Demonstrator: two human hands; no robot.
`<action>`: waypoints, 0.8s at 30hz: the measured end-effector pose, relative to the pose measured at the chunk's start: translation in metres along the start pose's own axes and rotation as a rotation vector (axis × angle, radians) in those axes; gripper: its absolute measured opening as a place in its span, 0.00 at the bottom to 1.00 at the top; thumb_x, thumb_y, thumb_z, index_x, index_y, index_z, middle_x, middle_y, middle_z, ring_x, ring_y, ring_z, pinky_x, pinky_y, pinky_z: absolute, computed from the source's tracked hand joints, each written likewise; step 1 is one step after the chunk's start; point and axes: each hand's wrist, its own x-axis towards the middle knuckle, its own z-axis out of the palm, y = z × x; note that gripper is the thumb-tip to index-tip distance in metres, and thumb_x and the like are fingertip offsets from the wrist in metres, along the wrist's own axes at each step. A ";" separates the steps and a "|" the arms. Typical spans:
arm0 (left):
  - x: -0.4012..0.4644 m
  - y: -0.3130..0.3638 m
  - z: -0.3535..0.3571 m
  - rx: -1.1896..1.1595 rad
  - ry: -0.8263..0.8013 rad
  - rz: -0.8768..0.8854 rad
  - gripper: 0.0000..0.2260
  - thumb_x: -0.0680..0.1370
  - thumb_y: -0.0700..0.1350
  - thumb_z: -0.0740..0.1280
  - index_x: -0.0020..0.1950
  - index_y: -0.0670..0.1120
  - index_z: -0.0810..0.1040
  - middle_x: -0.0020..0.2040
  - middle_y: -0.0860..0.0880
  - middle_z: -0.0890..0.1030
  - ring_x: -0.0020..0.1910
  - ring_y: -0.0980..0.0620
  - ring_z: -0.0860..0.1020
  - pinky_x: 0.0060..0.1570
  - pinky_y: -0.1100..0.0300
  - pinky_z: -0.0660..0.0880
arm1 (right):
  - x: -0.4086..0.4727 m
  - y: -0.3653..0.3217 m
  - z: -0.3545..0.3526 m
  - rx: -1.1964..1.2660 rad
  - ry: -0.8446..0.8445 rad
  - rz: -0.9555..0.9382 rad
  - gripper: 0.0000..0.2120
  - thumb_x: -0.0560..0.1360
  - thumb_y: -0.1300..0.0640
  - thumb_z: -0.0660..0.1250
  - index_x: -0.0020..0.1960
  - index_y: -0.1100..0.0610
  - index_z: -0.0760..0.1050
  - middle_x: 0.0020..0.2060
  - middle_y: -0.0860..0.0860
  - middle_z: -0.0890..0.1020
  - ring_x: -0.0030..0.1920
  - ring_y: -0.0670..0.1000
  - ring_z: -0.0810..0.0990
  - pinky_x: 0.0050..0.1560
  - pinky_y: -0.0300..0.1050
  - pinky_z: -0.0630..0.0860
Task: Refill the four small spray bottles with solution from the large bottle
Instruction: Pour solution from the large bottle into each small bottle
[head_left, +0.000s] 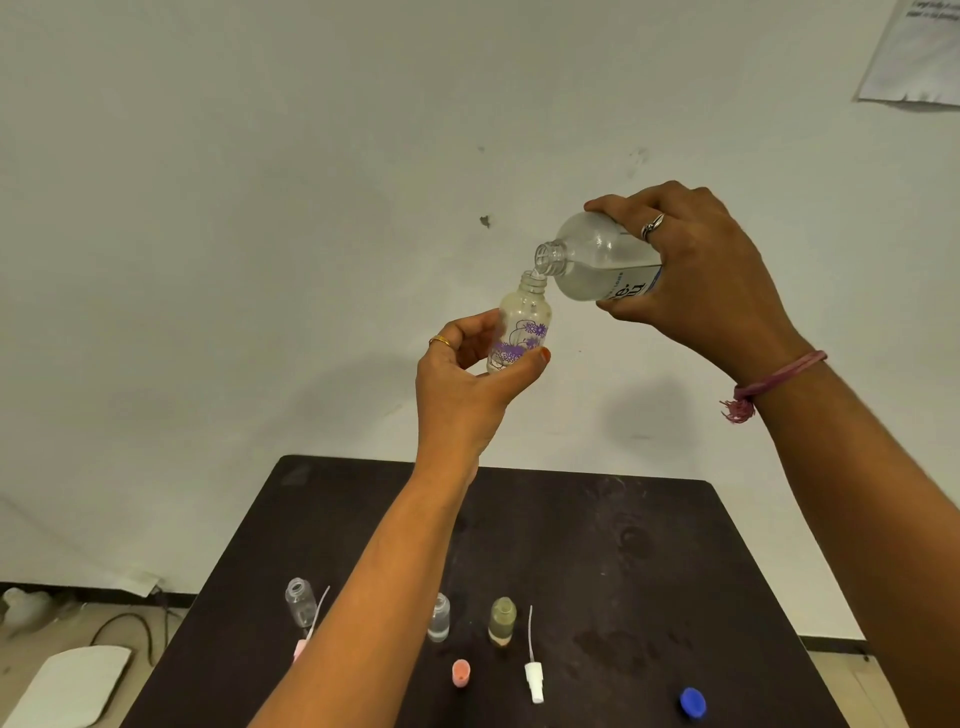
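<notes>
My left hand (467, 374) grips a small clear spray bottle with purple flowers (522, 325), uncapped and nearly upright, raised in front of the wall. My right hand (696, 270) holds the large clear bottle (597, 260) tilted, its open mouth touching the small bottle's neck, and clear liquid lies against the large bottle's lower side. Three other small uncapped bottles stand on the dark table (649, 561): a clear one (300, 603) at the left, a second clear one (439, 618) in the middle, a yellowish one (502, 621) beside it.
Loose on the table lie a pink cap (461, 673), a white spray head with its tube (533, 680), a pink spray head partly hidden by my left arm (300, 647), and a blue cap (692, 702). A white cushion (67, 686) and cables lie on the floor at the left.
</notes>
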 end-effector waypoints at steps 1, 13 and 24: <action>0.000 0.000 0.000 -0.002 0.000 0.001 0.22 0.67 0.43 0.78 0.58 0.48 0.77 0.54 0.52 0.81 0.52 0.55 0.80 0.40 0.72 0.76 | 0.000 0.000 0.000 -0.001 0.002 -0.001 0.32 0.64 0.58 0.76 0.67 0.52 0.72 0.55 0.55 0.77 0.52 0.59 0.73 0.49 0.49 0.71; -0.001 0.001 -0.002 -0.006 -0.001 -0.002 0.22 0.67 0.43 0.78 0.58 0.49 0.76 0.54 0.52 0.80 0.52 0.57 0.80 0.40 0.73 0.75 | 0.001 -0.002 -0.002 -0.001 0.004 -0.008 0.32 0.64 0.58 0.77 0.66 0.52 0.73 0.54 0.55 0.77 0.52 0.59 0.73 0.48 0.45 0.68; -0.004 0.003 -0.004 -0.016 -0.002 0.005 0.22 0.67 0.42 0.79 0.58 0.48 0.77 0.54 0.51 0.81 0.52 0.57 0.80 0.39 0.74 0.74 | 0.000 -0.006 -0.004 -0.006 -0.003 -0.014 0.33 0.63 0.58 0.77 0.67 0.52 0.72 0.54 0.55 0.77 0.52 0.59 0.73 0.47 0.47 0.70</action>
